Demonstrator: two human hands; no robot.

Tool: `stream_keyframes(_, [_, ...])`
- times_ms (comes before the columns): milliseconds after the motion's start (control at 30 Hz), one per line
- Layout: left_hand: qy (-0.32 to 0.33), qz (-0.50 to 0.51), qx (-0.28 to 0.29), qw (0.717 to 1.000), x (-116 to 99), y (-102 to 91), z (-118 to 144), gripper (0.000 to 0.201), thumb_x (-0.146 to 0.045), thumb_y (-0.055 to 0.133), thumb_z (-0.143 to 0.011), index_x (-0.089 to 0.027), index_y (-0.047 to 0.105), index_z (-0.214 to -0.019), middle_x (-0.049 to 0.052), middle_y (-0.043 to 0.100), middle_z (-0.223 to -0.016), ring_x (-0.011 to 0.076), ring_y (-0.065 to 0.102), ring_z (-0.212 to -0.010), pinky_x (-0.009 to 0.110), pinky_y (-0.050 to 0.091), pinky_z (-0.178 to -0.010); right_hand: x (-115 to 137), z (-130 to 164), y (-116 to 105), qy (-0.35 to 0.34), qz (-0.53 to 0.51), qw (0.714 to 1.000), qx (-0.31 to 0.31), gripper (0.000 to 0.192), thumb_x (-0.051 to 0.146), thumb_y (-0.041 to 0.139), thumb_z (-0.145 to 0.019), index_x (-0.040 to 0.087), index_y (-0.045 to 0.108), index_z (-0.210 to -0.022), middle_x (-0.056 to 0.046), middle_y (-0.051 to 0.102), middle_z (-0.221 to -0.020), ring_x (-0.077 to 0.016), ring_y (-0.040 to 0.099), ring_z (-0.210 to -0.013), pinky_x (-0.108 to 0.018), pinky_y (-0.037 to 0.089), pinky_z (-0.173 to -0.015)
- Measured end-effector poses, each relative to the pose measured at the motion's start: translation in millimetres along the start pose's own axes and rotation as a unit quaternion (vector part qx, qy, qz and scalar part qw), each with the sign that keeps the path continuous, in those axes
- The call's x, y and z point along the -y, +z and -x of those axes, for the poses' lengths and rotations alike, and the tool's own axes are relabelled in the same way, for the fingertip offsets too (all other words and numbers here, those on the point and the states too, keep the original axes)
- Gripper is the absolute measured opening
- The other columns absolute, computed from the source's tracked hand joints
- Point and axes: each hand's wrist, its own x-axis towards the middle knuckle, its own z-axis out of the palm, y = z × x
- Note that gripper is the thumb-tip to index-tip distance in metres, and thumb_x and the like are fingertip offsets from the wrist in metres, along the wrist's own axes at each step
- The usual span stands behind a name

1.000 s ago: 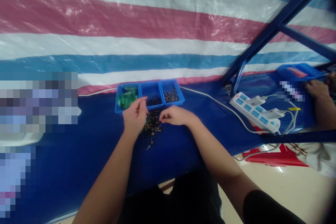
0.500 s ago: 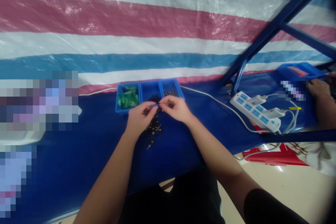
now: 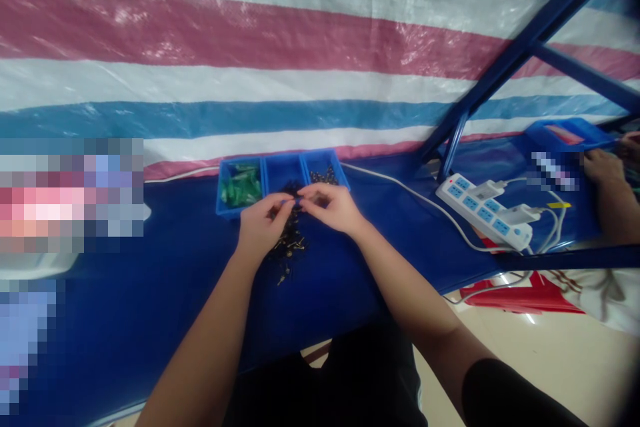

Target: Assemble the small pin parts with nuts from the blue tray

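The blue worktop spreads out in front of me, backed by a striped tarp, with a white power strip off to my right and another person's hand beyond it. Against the tarp sits a blue tray of three compartments: green pieces in the left one, dark bits in the middle, small metal pieces in the right. Just in front of the tray lies a loose pile of small brass parts, partly under my hands. My left hand and right hand meet just above the pile, at the tray's near edge, fingertips pinched together on one tiny part held between them; it is too small and blurred for me to tell what it is. To do this well, I judge I should keep both wrists low and steady near the worktop, pinch lightly with thumb and forefinger only, and line the piece up squarely before pressing, so nothing slips back into the pile
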Motion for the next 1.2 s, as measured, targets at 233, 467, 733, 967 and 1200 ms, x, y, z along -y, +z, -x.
stream_keyframes(233, [-0.008, 0.004, 0.009, 1.000, -1.8, -2.3, -0.7, 0.022, -0.040, 0.064, -0.092, -0.021, 0.075, -0.097, -0.001, 0.071, -0.073, 0.0105, 0.060, -0.058, 0.023, 0.050, -0.063, -3.1, 0.1, 2.3, -0.008, 0.005, 1.000, -0.009, 0.023, 0.032, 0.071, -0.087, 0.018, 0.075, -0.105, -0.006, 0.078, -0.091, -0.0155, 0.074, -0.076, -0.029, 0.061, -0.072])
stream_keyframes(467, [-0.019, 0.027, 0.021, 0.999, -1.5, -1.1, 1.6, 0.023, -0.041, 0.064, -0.092, -0.022, 0.073, -0.100, -0.001, 0.072, -0.072, 0.0107, 0.064, -0.060, 0.023, 0.051, -0.063, -1.7, 0.0, 2.2, -0.003, 0.006, 1.000, -0.026, 0.021, 0.032, 0.073, -0.086, 0.018, 0.077, -0.101, -0.006, 0.079, -0.091, -0.0149, 0.073, -0.074, -0.028, 0.060, -0.070])
stream_keyframes(733, [0.003, 0.028, -0.016, 0.999, -0.2, 0.0, 1.0, 0.023, -0.039, 0.068, -0.090, -0.021, 0.074, -0.102, -0.001, 0.072, -0.073, 0.0101, 0.065, -0.061, 0.021, 0.051, -0.062, -6.8, -1.0, 2.9, 0.014, -0.051, 0.998, -0.041, 0.027, 0.037, 0.075, -0.084, 0.016, 0.076, -0.101, -0.007, 0.079, -0.089, -0.0140, 0.073, -0.070, -0.027, 0.059, -0.066])
stream_keyframes(967, [0.026, 0.024, -0.014, 0.999, 0.6, 0.1, 2.9, 0.016, -0.034, 0.067, -0.092, -0.021, 0.072, -0.099, -0.003, 0.069, -0.071, 0.0080, 0.061, -0.057, 0.019, 0.047, -0.058, -4.4, 0.0, 3.3, 0.011, -0.048, 0.998, -0.027, 0.026, 0.036, 0.075, -0.084, 0.017, 0.076, -0.102, -0.006, 0.079, -0.088, -0.0146, 0.073, -0.071, -0.028, 0.060, -0.068])
stream_keyframes(1200, [0.015, 0.062, 0.029, 0.998, 5.6, 1.5, 3.7, 0.018, -0.035, 0.062, -0.095, -0.020, 0.066, -0.105, -0.002, 0.066, -0.071, 0.0088, 0.060, -0.055, 0.020, 0.047, -0.055, -3.6, 0.0, 4.7, 0.005, -0.031, 0.999, -0.032, 0.024, 0.034, 0.076, -0.083, 0.018, 0.077, -0.101, -0.005, 0.079, -0.087, -0.0142, 0.073, -0.072, -0.027, 0.060, -0.067])
